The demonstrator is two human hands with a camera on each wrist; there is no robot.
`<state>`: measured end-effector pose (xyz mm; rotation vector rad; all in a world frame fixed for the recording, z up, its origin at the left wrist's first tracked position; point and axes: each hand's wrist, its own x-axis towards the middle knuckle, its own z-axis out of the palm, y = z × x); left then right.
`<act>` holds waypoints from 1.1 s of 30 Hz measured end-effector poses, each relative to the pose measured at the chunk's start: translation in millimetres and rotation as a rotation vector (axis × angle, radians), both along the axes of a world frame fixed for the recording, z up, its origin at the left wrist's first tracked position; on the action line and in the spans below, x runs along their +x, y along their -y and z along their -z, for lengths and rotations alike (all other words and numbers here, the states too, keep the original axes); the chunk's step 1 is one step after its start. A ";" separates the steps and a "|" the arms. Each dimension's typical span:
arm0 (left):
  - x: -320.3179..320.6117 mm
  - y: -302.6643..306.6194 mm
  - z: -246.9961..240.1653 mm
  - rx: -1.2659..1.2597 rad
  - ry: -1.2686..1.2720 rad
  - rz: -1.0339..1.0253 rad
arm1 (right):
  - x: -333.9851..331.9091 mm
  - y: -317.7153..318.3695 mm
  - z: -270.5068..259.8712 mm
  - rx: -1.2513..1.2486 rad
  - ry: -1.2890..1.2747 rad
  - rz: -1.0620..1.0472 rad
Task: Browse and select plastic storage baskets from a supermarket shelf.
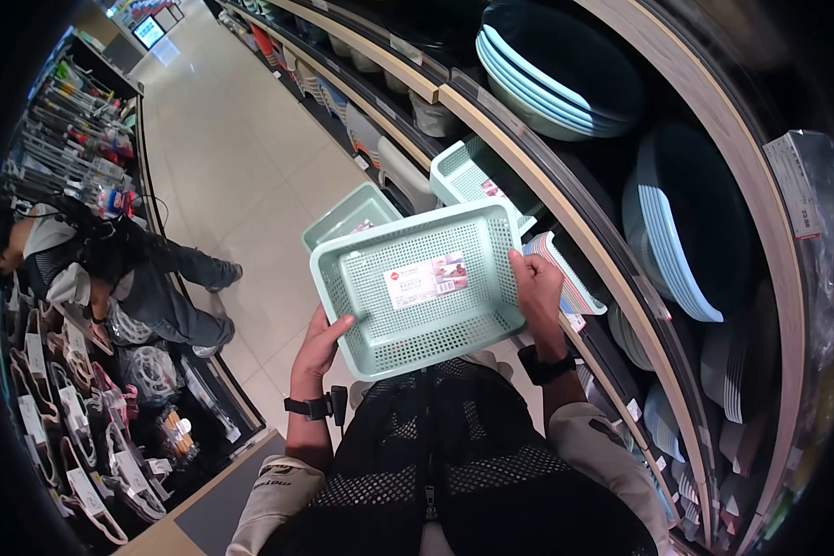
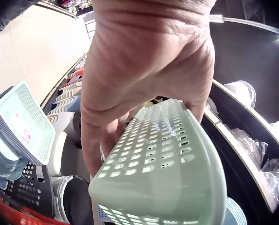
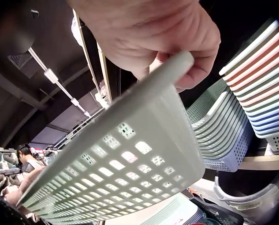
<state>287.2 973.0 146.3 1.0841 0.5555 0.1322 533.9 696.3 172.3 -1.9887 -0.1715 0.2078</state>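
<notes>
Both hands hold up a pale green perforated plastic basket (image 1: 371, 343) in front of the body, its inside facing the head camera. A paper label (image 1: 426, 280) sits on its bottom. My left hand (image 1: 317, 345) grips the left side, thumb over the rim and fingers behind the wall; the left wrist view shows that hand (image 2: 149, 70) spanning the basket's side (image 2: 167, 150). At the right end my right hand (image 1: 539, 289) pinches the rim between thumb and curled fingers, seen closely as a hand (image 3: 177, 42) on the basket's corner in the right wrist view.
Stacked baskets (image 3: 223, 131) and multicoloured ones (image 3: 266, 84) stand on the shelf at right. Another green basket (image 1: 343, 218) lies beyond the held one. Blue basins (image 1: 672, 232) fill the curved shelves. A person (image 1: 148, 269) bends at the left rack beside the tiled aisle (image 1: 241, 139).
</notes>
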 end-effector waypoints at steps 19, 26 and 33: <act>-41.9 -55.2 84.1 -0.101 -0.157 -0.325 | -40.6 -64.3 -95.0 0.137 0.055 -0.869; -47.9 -71.7 80.1 -0.191 -0.105 -0.279 | -47.8 -80.7 -113.2 0.258 -0.325 -0.943; -45.8 -82.5 82.0 -0.254 -0.036 -0.207 | -53.2 -94.9 -112.1 0.256 -0.253 -0.902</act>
